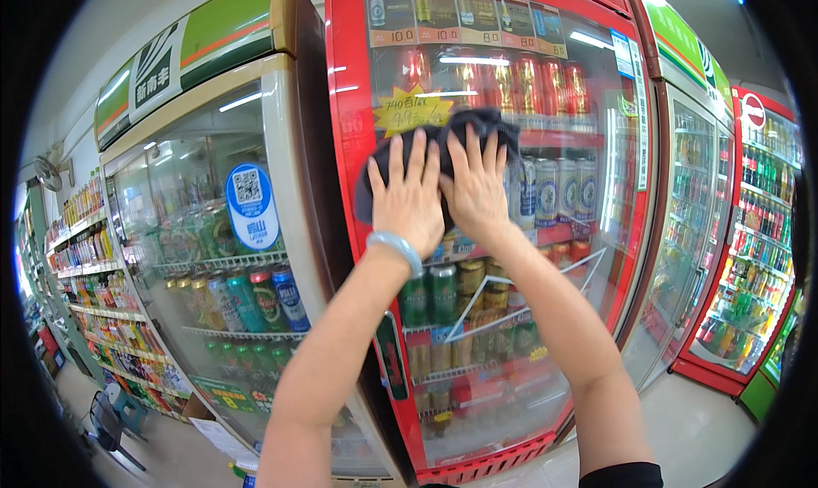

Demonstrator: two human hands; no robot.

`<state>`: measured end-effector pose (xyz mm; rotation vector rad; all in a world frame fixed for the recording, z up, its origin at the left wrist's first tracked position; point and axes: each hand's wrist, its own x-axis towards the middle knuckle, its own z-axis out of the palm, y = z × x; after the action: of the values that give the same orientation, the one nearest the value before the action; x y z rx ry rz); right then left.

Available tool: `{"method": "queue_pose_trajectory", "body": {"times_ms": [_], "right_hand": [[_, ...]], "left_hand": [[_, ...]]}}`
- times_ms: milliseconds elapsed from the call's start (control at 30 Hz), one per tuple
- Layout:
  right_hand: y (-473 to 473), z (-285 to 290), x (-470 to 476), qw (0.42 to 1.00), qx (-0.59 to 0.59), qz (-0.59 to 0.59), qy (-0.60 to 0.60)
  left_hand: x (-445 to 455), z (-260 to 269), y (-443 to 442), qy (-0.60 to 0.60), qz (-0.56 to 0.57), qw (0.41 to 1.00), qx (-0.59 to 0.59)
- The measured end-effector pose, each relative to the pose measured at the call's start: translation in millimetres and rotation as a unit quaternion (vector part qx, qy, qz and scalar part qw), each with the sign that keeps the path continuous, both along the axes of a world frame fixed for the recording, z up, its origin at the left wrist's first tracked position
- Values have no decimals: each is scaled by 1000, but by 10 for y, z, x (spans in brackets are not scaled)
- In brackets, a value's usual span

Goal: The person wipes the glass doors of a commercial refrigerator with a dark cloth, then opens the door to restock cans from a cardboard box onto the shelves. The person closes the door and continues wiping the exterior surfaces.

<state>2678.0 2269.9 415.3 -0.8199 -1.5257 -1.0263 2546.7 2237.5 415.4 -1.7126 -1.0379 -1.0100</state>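
Both arms reach up to the glass door [549, 373] of a red drinks refrigerator. A dark cloth [505, 127] lies bunched against the upper part of the glass. My left hand [407, 200], with a pale bangle [394, 248] on its wrist, presses flat on the cloth with fingers spread. Close beside it, my right hand [476, 191] also presses the cloth, fingers spread. The cloth covers the lower edge of a yellow starburst sign [412, 107] that bears writing. Behind the glass stand red and gold cans [527, 85], blue and white cans [546, 191] and green cans [443, 296].
The red refrigerator's door handle [391, 355] is below my left hand. A beige-framed refrigerator [278, 136] stands at the left, and further refrigerators [687, 168] at the right. Bottle shelves [96, 267], a dark chair [108, 417] and a blue stool [124, 405] are at the far left.
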Motion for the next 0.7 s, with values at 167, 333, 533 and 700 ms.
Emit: {"method": "queue_pose_trajectory", "body": {"times_ms": [167, 333, 533, 700], "right_hand": [[90, 1103, 76, 998, 50, -9, -22], [264, 1673, 203, 994, 97, 17, -44], [347, 1866, 1249, 993, 102, -49, -20], [474, 1893, 2402, 987, 101, -125, 5]], "left_hand": [[-4, 983, 116, -3, 74, 995, 62], [111, 1631, 236, -41, 132, 990, 34], [1044, 1820, 463, -14, 111, 990, 83], [2044, 1959, 740, 52, 85, 985, 140]]}}
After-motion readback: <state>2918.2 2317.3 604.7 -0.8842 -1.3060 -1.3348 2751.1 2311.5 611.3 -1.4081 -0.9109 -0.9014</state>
